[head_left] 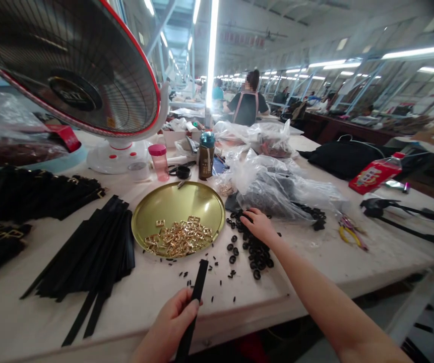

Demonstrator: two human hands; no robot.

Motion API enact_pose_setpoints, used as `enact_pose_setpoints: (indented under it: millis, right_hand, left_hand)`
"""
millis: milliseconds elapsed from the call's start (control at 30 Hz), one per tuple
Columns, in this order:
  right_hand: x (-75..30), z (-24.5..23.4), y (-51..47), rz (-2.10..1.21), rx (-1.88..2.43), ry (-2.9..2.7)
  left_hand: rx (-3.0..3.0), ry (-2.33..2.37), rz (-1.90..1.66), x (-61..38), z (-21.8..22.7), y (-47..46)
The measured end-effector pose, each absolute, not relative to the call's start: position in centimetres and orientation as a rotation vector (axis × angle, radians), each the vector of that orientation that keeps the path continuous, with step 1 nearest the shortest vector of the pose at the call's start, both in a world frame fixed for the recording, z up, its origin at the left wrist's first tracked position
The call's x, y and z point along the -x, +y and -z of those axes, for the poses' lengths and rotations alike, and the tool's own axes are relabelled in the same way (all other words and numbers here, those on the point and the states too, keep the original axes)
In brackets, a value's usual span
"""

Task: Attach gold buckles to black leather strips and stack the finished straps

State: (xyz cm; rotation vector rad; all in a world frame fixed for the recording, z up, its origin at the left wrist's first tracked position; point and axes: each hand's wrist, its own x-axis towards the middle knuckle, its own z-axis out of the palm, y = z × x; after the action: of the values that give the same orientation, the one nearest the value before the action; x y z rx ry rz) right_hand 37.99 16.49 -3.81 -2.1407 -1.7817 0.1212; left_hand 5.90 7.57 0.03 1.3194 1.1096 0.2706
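My left hand [177,320] grips a black strap [200,277] between thumb and fingers near the table's front edge, the strap's end pointing up and away. My right hand [258,225] reaches over a pile of small black rings [256,252], fingers apart and touching the pile's far side; nothing shows held in it. Left of that pile, a round gold tray [179,194] carries a heap of gold-coloured buckles [181,237]. A fanned stack of black straps [96,252] lies left of the tray. Tiny black pieces [209,267] are scattered in front of it.
A large fan [122,151] stands at the back left, beside buckled black straps [39,194]. Behind the tray are a pink-lidded jar [159,164] and a bottle [206,156]. Plastic bags [273,179], yellow-handled pliers [349,234] and a red bottle [375,174] lie right. A person [249,103] sits beyond.
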Motion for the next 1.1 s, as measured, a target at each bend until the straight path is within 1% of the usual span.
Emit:
enact_pose_setpoints:
  millis: [167,300,533,667,800,1100]
  right_hand:
    - [-34.6,3.5,13.7,-0.131,2.047,-1.913]
    - [-33.9,2.6,11.8,-0.031,1.947,-2.017]
    - [-41.0,2.8,11.9,0.072,2.359,-1.628]
    - [-43.6,3.5,13.4,0.020,2.460,-1.573]
    - [-43.7,3.8,14.9,-0.059,2.485,-1.577]
    - [-40.4,2.7,14.3,-0.297,2.210,-1.777]
  left_hand:
    - [-1.286,1.121,-0.267,-5.7,0.9,7.7]
    - [-1.301,1.117,-0.281,-5.4,0.8,7.4]
    - [-1.336,1.099,-0.304,-3.8,1.2,6.6]
    - [-1.321,1.117,-0.291,-4.0,0.9,6.1]
    - [-1.321,1.099,-0.259,-4.4,0.7,5.9]
    - [-1.306,1.063,-0.254,-4.4,0.4,5.1]
